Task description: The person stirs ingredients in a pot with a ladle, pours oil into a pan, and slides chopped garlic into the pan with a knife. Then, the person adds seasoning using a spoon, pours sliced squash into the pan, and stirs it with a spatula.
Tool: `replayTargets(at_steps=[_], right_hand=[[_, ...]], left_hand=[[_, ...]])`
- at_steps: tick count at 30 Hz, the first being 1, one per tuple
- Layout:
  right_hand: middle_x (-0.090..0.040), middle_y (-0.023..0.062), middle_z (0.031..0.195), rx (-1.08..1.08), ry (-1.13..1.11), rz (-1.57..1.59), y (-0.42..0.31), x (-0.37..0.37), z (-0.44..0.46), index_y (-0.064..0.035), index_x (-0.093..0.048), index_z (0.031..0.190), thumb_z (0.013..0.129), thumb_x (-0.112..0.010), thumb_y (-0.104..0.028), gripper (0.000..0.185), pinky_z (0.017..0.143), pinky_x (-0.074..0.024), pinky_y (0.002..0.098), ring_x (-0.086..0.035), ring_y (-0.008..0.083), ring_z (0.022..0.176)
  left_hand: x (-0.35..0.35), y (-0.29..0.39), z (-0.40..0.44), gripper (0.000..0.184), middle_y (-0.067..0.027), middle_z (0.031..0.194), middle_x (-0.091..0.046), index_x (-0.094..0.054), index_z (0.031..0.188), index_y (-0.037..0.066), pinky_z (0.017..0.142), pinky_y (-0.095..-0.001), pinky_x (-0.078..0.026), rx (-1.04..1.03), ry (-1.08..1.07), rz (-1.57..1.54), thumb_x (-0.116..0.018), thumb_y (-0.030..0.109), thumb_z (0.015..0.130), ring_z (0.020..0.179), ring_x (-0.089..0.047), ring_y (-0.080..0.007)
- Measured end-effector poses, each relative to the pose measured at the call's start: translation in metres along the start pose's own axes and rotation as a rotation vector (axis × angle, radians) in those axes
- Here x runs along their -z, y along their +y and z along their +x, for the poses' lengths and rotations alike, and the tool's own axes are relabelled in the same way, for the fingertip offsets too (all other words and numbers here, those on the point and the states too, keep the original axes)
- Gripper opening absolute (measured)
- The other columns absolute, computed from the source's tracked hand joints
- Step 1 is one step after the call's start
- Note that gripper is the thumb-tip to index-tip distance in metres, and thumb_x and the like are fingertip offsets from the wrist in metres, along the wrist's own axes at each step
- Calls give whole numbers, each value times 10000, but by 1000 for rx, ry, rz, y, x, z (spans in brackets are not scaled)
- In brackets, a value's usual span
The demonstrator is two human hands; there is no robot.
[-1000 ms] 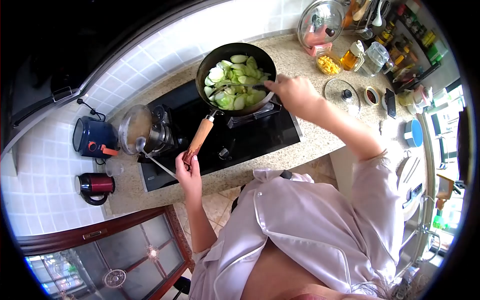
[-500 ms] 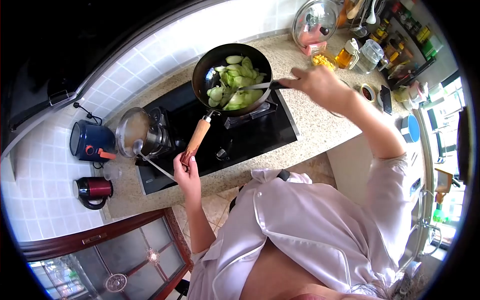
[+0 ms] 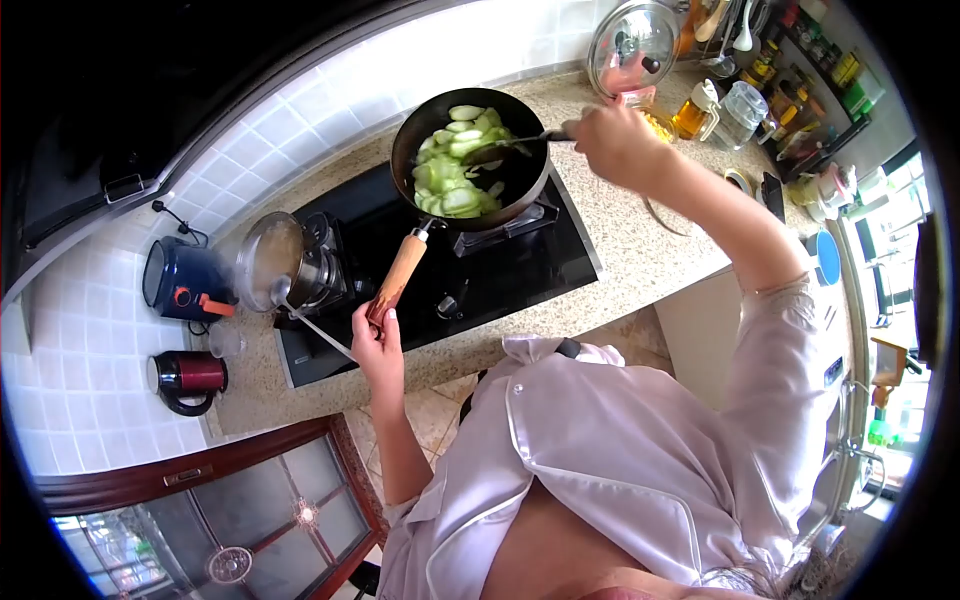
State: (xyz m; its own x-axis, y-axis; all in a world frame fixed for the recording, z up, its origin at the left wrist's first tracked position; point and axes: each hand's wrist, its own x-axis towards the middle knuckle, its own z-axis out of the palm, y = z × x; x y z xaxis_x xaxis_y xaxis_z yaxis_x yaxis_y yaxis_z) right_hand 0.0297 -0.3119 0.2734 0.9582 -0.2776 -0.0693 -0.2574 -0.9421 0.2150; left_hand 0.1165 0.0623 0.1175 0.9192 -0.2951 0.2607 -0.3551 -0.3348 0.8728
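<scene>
A dark wok (image 3: 522,200) rests on the right burner of the black stove. Pale green vegetable slices (image 3: 450,180) are gathered toward its left and upper side, leaving the dark right side showing. My left hand (image 3: 378,340) is closed round the lower end of the wooden wok handle (image 3: 402,270). Above and right of the wok, my right hand (image 3: 618,148) grips a spatula (image 3: 490,152) by its dark handle, with the blade among the slices.
A lidded pot (image 3: 272,262) with a ladle (image 3: 310,325) is on the left burner. Farther left are a blue appliance (image 3: 175,278) and a red kettle (image 3: 195,374). At the right stand an upright glass lid (image 3: 632,50), an oil jug (image 3: 692,112) and a blue bowl (image 3: 824,258).
My right hand moved the spatula right, then back a little to the left and up. The slices shifted from across the wok toward its left side. My left hand keeps its hold.
</scene>
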Motion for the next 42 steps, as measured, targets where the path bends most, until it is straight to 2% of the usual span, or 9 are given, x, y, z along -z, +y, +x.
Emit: replayTargets(at_steps=[7,13,15,17,20,24,34,39,42], right_hand=[[-659,171,798,-42,235,97,15,59,8,12,-652,825,845,-586,-136,164,678,-546,412,-666,307,758],[-675,169,790,-124,29,-62,33,33,81,6,-657,851,830,-537,-130,182,619,-532,391,-682,265,718],[-658,145,700,-246,-421,478,60,16,108,8,-669,816,845,-547,-176,223,588,-514,398,-649,220,642],[-632,119,638,-231,-425,514,61,-9,111,21,-669,763,848,-608,-268,308,589,-501,391,-601,204,578],[-644,167,733,37,-173,409,41,-25,89,21,-665,783,814,-664,-418,440,670,-504,392,-628,299,693],[-633,155,827,163,-10,294,21,1,44,-8,-663,864,774,-688,-375,379,742,-495,435,-623,347,847],[-613,81,760,233,125,-4,18,87,-41,-42,-639,810,777,-682,-174,142,671,-502,382,-643,238,731],[-619,46,828,372,63,-270,-34,38,-11,-88,-581,927,809,-595,-83,120,681,-511,371,-649,202,759],[-619,72,818,205,70,-330,-27,40,4,-74,-594,962,873,-592,-210,162,707,-524,355,-644,222,750]], left_hand=[[2,9,1,242,-96,920,-607,-518,1115,-10,655,-245,-479,26,-39,34,-575,118,918,763,-576,-119],[3,12,1,256,-109,920,-607,-509,1118,-14,666,-269,-481,52,-42,41,-574,137,922,769,-582,-139],[4,13,2,246,-122,898,-610,-514,1104,-9,657,-289,-476,40,-43,70,-571,148,923,752,-586,-162],[5,11,2,242,-124,868,-611,-518,1091,-5,642,-299,-471,27,-35,95,-575,157,920,727,-584,-175],[4,6,1,229,-116,798,-603,-527,1056,4,605,-310,-458,25,-24,135,-586,172,911,666,-571,-189],[3,10,3,238,-88,701,-570,-538,992,17,548,-316,-438,-3,6,238,-614,218,892,578,-535,-187],[7,28,-2,310,-65,683,-545,-545,958,31,536,-324,-448,118,43,425,-666,295,850,565,-532,-190],[5,30,-7,327,-62,693,-548,-553,959,41,554,-328,-453,81,121,445,-681,316,837,570,-532,-192],[10,28,-9,316,-64,682,-543,-557,964,35,545,-336,-442,50,88,458,-672,305,845,567,-527,-194]])
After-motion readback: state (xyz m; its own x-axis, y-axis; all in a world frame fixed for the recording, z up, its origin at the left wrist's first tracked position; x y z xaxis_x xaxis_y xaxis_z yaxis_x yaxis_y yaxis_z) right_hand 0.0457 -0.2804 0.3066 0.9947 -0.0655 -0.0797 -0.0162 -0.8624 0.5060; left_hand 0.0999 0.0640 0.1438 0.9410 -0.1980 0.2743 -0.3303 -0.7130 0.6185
